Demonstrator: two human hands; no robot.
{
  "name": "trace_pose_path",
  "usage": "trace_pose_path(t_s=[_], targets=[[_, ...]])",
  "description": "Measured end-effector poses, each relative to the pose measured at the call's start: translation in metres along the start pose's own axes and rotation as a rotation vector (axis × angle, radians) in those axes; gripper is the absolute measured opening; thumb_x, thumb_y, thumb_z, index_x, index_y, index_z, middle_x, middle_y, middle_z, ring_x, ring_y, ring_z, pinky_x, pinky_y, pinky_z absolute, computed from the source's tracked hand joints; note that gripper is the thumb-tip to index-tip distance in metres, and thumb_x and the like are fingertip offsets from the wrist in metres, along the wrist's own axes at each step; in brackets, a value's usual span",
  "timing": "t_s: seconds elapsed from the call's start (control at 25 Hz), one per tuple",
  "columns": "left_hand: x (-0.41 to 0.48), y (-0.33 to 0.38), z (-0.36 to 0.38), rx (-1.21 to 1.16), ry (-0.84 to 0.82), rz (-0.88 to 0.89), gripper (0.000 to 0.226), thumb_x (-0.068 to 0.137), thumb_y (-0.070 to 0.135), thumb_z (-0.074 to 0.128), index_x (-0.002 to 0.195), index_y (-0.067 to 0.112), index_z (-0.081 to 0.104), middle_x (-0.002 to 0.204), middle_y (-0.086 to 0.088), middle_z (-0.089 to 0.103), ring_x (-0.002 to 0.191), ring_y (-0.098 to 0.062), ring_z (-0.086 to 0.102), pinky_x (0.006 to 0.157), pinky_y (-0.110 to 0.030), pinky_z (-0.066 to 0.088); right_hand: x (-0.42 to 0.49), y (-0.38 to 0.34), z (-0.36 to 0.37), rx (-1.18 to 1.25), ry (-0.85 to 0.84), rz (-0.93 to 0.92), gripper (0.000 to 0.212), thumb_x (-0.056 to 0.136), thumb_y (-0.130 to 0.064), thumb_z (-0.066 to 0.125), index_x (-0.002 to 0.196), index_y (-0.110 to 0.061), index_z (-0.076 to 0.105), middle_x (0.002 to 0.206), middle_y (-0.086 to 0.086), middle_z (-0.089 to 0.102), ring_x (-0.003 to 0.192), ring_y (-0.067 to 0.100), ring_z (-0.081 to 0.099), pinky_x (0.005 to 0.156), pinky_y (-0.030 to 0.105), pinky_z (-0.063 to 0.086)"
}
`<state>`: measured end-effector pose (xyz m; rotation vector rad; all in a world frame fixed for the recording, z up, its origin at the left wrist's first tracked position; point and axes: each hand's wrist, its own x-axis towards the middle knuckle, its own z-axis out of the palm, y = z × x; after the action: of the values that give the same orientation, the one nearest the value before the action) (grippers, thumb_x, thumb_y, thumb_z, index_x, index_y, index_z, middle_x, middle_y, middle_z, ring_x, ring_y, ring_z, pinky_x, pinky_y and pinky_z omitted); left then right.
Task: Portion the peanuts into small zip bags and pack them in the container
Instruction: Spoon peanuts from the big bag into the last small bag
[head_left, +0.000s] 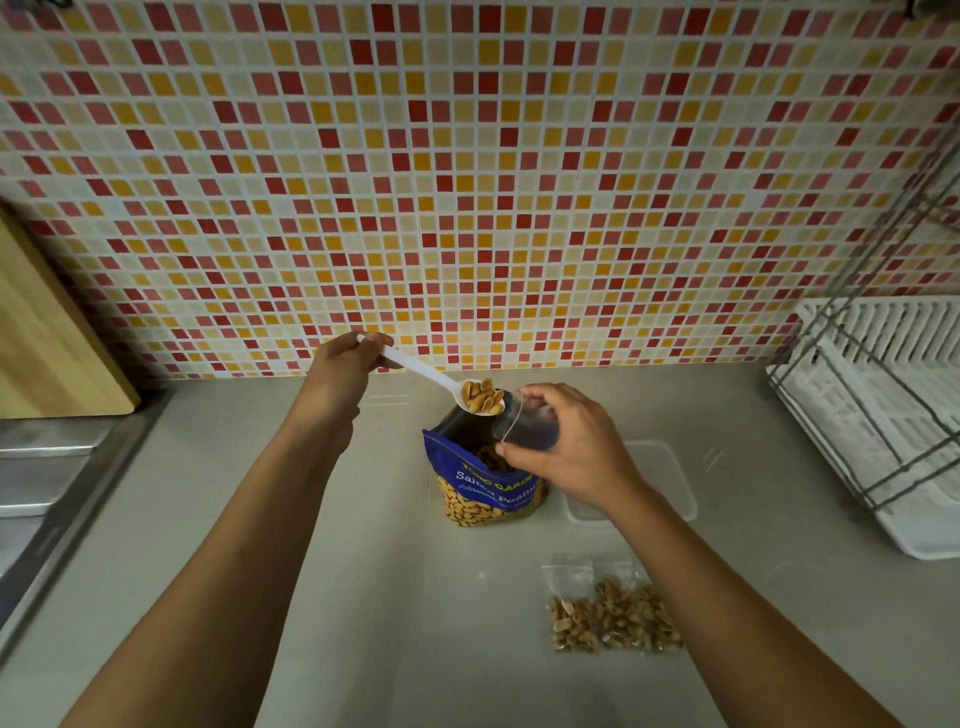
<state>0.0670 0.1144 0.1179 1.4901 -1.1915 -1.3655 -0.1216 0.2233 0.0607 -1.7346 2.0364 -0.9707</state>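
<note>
Where the lettering can be read, the blue peanut bag (470, 457) shows "Salted Peanu" in white, the last letters covered by the right hand (569, 449); a yellow line above it is creased and only partly legible, and a smaller line of script below is too fine to read. The bag stands upright and open at the middle of the tabletop (311, 519), with nuts visible through its clear lower panel. The left hand (340, 371) grips the handle end of a white plastic spoon (415, 366), fingers (382, 340) curled round it; the bowl carries a heap of peanuts (483, 397) and hangs over the open bag, just at the mouth of a small clear zip bag (524, 428). The right hand pinches that zip bag at its rim between thumb and curled fingers, holding the mouth open and tilted toward the spoon. A clear container (670, 467) sits on the tabletop just right of the peanut bag, partly behind the right wrist. Two filled zip bags (613, 616) lie flat side by side nearer the front edge, right of centre and well apart from the container. Bare tabletop lies open in front and to the left, bounded by a steel sink (41, 467) at the left edge, a wooden cutting board (52, 338) leaning at the mosaic tile wall (467, 182), and a white dish rack (883, 415) at the right edge.
</note>
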Motion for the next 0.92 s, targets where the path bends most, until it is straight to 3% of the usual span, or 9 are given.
trace_pose_path(t_s=[0.12, 0.24, 0.36, 0.4, 0.48, 0.6, 0.72, 0.8, 0.92], targets=[[-0.009, 0.013, 0.009, 0.134, -0.020, 0.148, 0.024, 0.099, 0.027, 0.041, 0.093, 0.015, 0.062, 0.105, 0.004, 0.057, 0.100, -0.013, 0.047, 0.089, -0.036, 0.035, 0.001, -0.003, 0.004, 0.104, 0.035, 0.011, 0.058, 0.065, -0.041, 0.080, 0.115, -0.022, 0.057, 0.107, -0.010, 0.059, 0.096, 0.007, 0.055, 0.082, 0.029, 0.052], [-0.025, 0.024, 0.020, 0.359, -0.092, 0.472, 0.028, 0.099, 0.028, 0.038, 0.098, 0.013, 0.061, 0.098, 0.001, 0.059, 0.082, -0.011, 0.053, 0.072, -0.026, 0.042, 0.000, -0.007, 0.008, 0.217, 0.091, 0.005, 0.053, 0.066, -0.039, 0.080, 0.112, -0.022, 0.058, 0.107, -0.009, 0.062, 0.093, 0.006, 0.056, 0.078, 0.022, 0.050], [-0.033, 0.032, 0.020, 0.657, 0.007, 0.857, 0.031, 0.094, 0.041, 0.035, 0.096, 0.024, 0.061, 0.099, 0.001, 0.063, 0.095, -0.025, 0.058, 0.079, -0.046, 0.049, -0.001, -0.012, 0.011, 0.381, 0.121, 0.067, 0.047, 0.068, -0.034, 0.080, 0.109, -0.026, 0.058, 0.105, -0.011, 0.062, 0.090, 0.001, 0.057, 0.073, 0.016, 0.049], [-0.030, 0.037, 0.016, 0.630, 0.031, 0.864, 0.030, 0.095, 0.040, 0.037, 0.097, 0.023, 0.062, 0.099, 0.000, 0.064, 0.091, -0.025, 0.058, 0.076, -0.044, 0.050, -0.001, -0.012, 0.011, 0.436, 0.127, 0.094, 0.046, 0.069, -0.032, 0.080, 0.109, -0.027, 0.058, 0.105, -0.011, 0.062, 0.091, 0.001, 0.058, 0.072, 0.016, 0.051], [-0.026, 0.042, 0.008, 0.394, 0.044, 0.679, 0.025, 0.098, 0.030, 0.040, 0.099, 0.017, 0.062, 0.097, -0.003, 0.064, 0.078, -0.017, 0.057, 0.067, -0.031, 0.047, -0.003, -0.008, 0.011, 0.526, 0.146, 0.129, 0.046, 0.071, -0.030, 0.079, 0.111, -0.024, 0.058, 0.106, -0.008, 0.063, 0.093, 0.003, 0.059, 0.072, 0.017, 0.052], [-0.017, 0.018, 0.006, 0.248, 0.084, 0.430, 0.025, 0.098, 0.024, 0.042, 0.103, 0.011, 0.062, 0.100, -0.004, 0.065, 0.079, -0.009, 0.056, 0.065, -0.019, 0.041, -0.010, 0.005, 0.010, 0.618, 0.169, 0.190, 0.048, 0.072, -0.031, 0.078, 0.114, -0.024, 0.057, 0.106, -0.010, 0.062, 0.096, 0.005, 0.060, 0.075, 0.019, 0.054], [-0.015, -0.036, 0.027, 0.635, -0.003, 0.492, 0.025, 0.096, 0.032, 0.043, 0.106, 0.016, 0.061, 0.100, -0.002, 0.066, 0.101, -0.022, 0.059, 0.086, -0.038, 0.047, -0.018, 0.020, 0.013, 0.693, 0.148, 0.245, 0.042, 0.072, -0.031, 0.077, 0.110, -0.028, 0.058, 0.104, -0.008, 0.065, 0.097, 0.011, 0.062, 0.077, 0.024, 0.055], [-0.014, -0.060, 0.043, 0.989, -0.002, 0.533, 0.026, 0.095, 0.037, 0.043, 0.111, 0.024, 0.059, 0.119, -0.004, 0.060, 0.124, -0.024, 0.045, 0.102, -0.051, 0.035, -0.022, 0.026, 0.014, 0.697, 0.111, 0.263, 0.040, 0.073, -0.030, 0.076, 0.108, -0.029, 0.057, 0.102, -0.010, 0.065, 0.098, 0.010, 0.062, 0.073, 0.019, 0.054], [-0.013, -0.064, 0.063, 1.086, -0.033, 0.405, 0.028, 0.095, 0.035, 0.045, 0.115, 0.024, 0.060, 0.133, -0.005, 0.051, 0.135, -0.020, 0.032, 0.105, -0.058, 0.021, -0.022, 0.030, 0.012, 0.709, 0.081, 0.259, 0.037, 0.074, -0.029, 0.076, 0.106, -0.031, 0.057, 0.103, -0.012, 0.065, 0.099, 0.008, 0.062, 0.070, 0.014, 0.051]])
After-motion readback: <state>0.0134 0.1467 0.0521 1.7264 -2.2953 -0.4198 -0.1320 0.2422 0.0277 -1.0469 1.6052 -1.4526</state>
